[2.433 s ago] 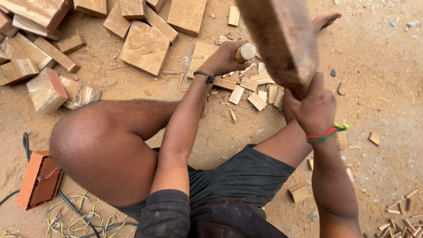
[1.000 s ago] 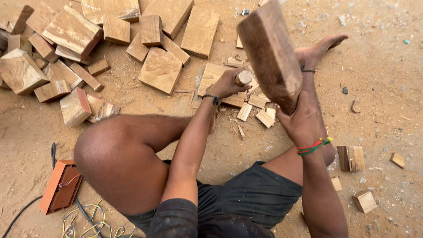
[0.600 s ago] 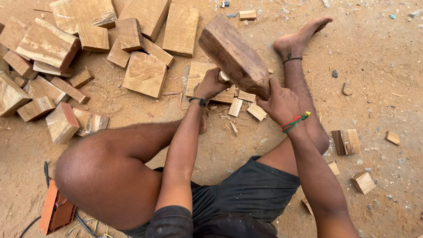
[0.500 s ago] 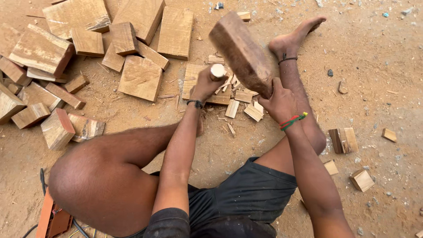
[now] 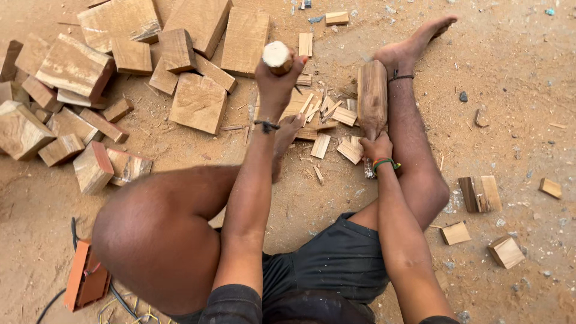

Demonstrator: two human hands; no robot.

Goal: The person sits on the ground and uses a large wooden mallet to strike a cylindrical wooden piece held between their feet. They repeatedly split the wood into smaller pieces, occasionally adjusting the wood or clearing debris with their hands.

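I sit on sandy ground with my legs spread. My left hand (image 5: pixel 277 78) is raised toward the camera, closed around a short round wooden peg (image 5: pixel 276 55) whose pale cut end faces up. My right hand (image 5: pixel 377 147) grips the narrow end of a heavy wooden club (image 5: pixel 372 96), which stands low beside my right shin. Between the two hands lies a heap of thin wood chips and small slats (image 5: pixel 329 117) on the sand.
Several thick sawn wood blocks (image 5: pixel 198 102) are piled at the upper left. Smaller offcuts (image 5: pixel 480 193) lie scattered on the right. An orange tool (image 5: pixel 84 282) with cables sits by my left knee. My right foot (image 5: pixel 414 45) stretches toward the top.
The club, held high and tilted before, has come down beside my right leg. My left hand has lifted the round peg up off the chip pile toward the camera.
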